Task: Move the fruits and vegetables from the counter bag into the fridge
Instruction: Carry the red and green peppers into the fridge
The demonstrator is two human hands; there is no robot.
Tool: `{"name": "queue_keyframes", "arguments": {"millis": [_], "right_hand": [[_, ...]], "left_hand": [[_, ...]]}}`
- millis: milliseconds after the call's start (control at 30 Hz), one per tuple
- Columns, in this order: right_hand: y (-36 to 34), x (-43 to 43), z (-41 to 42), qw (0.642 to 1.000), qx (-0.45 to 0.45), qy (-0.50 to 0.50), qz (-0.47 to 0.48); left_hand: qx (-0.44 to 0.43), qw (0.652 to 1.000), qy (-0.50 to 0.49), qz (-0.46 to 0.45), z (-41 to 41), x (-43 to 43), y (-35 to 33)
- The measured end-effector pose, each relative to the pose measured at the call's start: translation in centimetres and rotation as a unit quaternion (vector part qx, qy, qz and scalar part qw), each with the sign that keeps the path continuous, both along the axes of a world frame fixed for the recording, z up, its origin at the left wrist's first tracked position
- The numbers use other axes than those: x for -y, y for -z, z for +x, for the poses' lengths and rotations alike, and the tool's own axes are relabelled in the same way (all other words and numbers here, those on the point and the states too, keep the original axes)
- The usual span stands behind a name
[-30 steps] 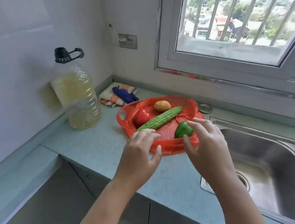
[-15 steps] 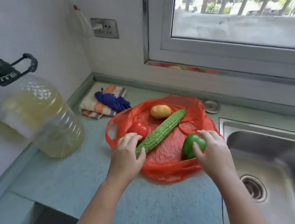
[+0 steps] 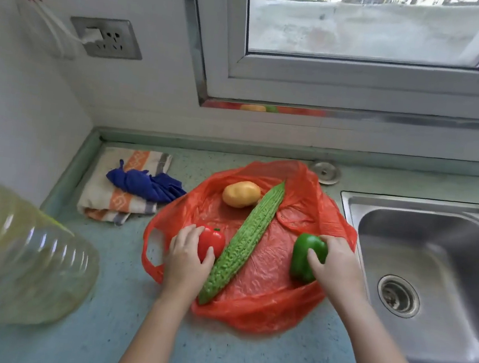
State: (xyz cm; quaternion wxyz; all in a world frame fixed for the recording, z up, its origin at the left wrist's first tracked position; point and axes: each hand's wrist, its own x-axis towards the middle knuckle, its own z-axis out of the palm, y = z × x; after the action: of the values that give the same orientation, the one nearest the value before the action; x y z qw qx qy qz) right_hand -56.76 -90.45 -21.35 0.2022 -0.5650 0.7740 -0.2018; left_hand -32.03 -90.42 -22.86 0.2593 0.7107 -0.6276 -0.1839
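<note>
left grip (image 3: 186,260) holds red pepper (image 3: 214,239) | right grip (image 3: 335,264) holds green pepper (image 3: 301,255) | bag (image 3: 249,317) edge just beside sink (image 3: 349,200) rim

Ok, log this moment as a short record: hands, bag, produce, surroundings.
left hand: grips the red pepper at the bag's left side
right hand: grips the green pepper at the bag's right side
bag: orange-red plastic, spread open on the counter
also in bag: bitter gourd lying diagonally between the hands; potato at the far side
nearby: sink to the right; oil bottle to the left; folded towel with a blue cloth on it
fridge: not in view
</note>
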Motion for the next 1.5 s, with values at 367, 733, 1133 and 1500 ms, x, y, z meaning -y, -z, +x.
{"name": "queue_keyframes", "arguments": {"millis": [367,733,1133,1500], "right_hand": [[2.2,1.8,0.9,0.996,0.072,0.038,0.023],[3.7,2.4,1.4,0.977,0.164,0.085,0.105],[-0.9,-0.4,1.6,0.98,0.19,0.051,-0.036],[-9.0,-10.0,-2.8,0.953,0.179,0.157,-0.187]], "left_hand": [[-0.028,0.998,0.009,0.064,-0.2,1.6,1.8],[-0.042,0.993,0.008,0.11,-0.4,3.3,2.4],[-0.082,0.992,-0.026,0.094,-1.7,3.0,-1.1],[-0.231,0.941,0.249,0.001,-10.8,-1.6,-8.5]]}}
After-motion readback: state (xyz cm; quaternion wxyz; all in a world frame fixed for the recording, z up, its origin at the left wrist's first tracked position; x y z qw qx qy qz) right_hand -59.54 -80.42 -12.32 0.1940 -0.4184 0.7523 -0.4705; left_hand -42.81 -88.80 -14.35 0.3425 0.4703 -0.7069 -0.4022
